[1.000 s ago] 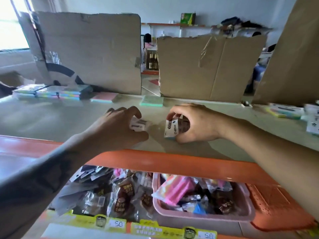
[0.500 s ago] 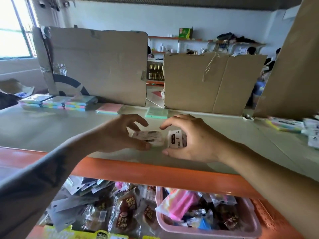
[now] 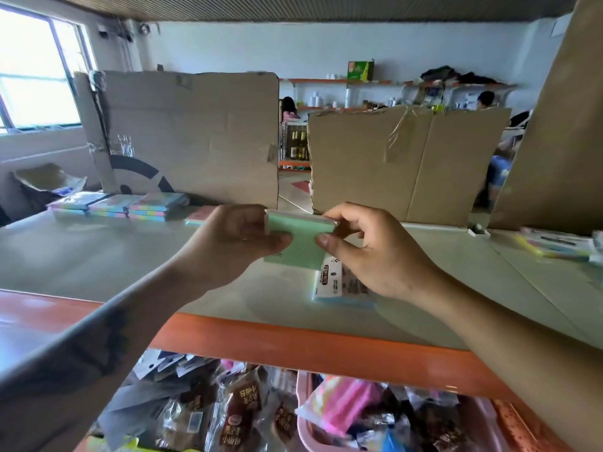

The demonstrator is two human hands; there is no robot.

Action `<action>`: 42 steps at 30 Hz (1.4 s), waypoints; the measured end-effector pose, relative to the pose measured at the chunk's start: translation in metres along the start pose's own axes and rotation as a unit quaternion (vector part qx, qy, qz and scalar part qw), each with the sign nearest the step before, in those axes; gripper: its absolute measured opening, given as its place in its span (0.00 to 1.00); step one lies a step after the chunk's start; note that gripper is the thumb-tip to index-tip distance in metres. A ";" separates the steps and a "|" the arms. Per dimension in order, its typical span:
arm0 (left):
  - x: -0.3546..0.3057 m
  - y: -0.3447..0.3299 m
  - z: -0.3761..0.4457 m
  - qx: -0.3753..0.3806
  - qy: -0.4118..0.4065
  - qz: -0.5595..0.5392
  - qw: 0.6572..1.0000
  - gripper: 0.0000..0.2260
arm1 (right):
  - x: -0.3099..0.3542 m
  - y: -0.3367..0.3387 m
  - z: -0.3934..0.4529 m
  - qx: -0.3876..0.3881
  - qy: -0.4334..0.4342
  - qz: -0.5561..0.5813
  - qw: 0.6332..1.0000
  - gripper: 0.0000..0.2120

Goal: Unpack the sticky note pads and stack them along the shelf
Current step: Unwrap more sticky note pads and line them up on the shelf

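left hand: my left hand (image 3: 235, 243) has the green sticky note pad (image 3: 295, 243) by its left edge, thumb on the near face, fingers curled behind it

right hand: right hand (image 3: 368, 252) pinches the pad's right edge, thumb tip on the near face and the fingers wrapped over its top right corner

pad: held up off the shelf (image 3: 98, 256), tilted toward me, between both hands, roughly over the middle of the shelf

wrapper pack: a labelled pack of notes (image 3: 342, 285) lies flat on the shelf right under my right hand, partly hidden by it, near the front edge

stacks: three multicolour pad stacks (image 3: 120, 205) sit side by side at the back left, up against the big cardboard sheet (image 3: 192, 135); a pink pad (image 3: 200, 215) pokes out just right of them, behind my left hand

open room: bare grey shelf top between the stacks and my hands, and more of it right of the hands up to the packs at the far right edge (image 3: 554, 244)

edges: orange front lip (image 3: 293, 344) runs under both forearms; a second cardboard sheet (image 3: 408, 161) walls the back right, with a gap between the two sheets

below: bin of snack packets (image 3: 228, 415) under the lip
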State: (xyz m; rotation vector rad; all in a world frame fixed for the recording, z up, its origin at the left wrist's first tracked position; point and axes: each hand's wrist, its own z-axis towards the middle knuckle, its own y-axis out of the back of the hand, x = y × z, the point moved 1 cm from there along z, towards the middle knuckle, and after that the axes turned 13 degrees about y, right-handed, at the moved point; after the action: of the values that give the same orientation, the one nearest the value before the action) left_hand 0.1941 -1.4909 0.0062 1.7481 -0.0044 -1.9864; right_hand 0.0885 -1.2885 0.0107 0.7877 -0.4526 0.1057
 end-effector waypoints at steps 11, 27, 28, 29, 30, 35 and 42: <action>0.006 -0.029 0.020 0.001 0.033 -0.040 0.999 0.22 | -0.006 0.017 -0.010 0.046 0.166 -0.317 0.933 0.36; 0.028 -0.018 0.019 0.058 0.136 0.509 0.848 0.40 | -0.113 0.029 0.063 0.138 -0.083 -0.248 0.955 0.28; 0.030 -0.017 0.019 0.060 0.138 0.511 0.846 0.40 | -0.120 0.028 0.061 0.137 -0.104 -0.221 0.960 0.28; 0.030 -0.017 0.018 0.060 0.139 0.512 0.845 0.41 | -0.126 0.026 0.060 0.135 -0.120 -0.189 0.965 0.29; 0.030 -0.017 0.018 0.060 0.138 0.514 0.845 0.40 | -0.131 0.023 0.058 0.134 -0.128 -0.166 0.969 0.30; 0.027 -0.020 0.017 0.053 0.127 0.510 0.849 0.41 | -0.142 0.012 0.051 0.152 -0.130 -0.125 0.972 0.28; 0.022 -0.021 0.015 0.050 0.124 0.505 0.853 0.40 | -0.141 0.006 0.050 0.145 -0.157 -0.119 0.970 0.28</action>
State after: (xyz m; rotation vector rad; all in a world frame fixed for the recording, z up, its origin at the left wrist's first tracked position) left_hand 0.1713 -1.4849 -0.0185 1.5372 -0.7847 -0.9906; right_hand -0.0571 -1.3095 -0.0152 1.1481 -0.6472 -0.1845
